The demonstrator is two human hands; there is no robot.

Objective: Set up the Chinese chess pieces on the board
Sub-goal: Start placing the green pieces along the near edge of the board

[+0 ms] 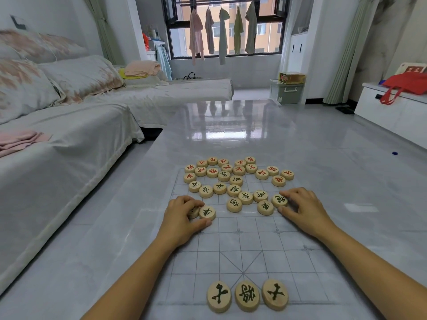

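3 nearest pieces (247,296) read 士, 將, 士; left-edge piece (207,212) reads 車.

Glossy grey marble-look table (129,262) fills the view, window light bouncing off its top. Flat on it at the near end lies a thin see-through board sheet (254,239), grid lines showing. Just beyond the sheet's far edge sits a clear plastic box (231,135).
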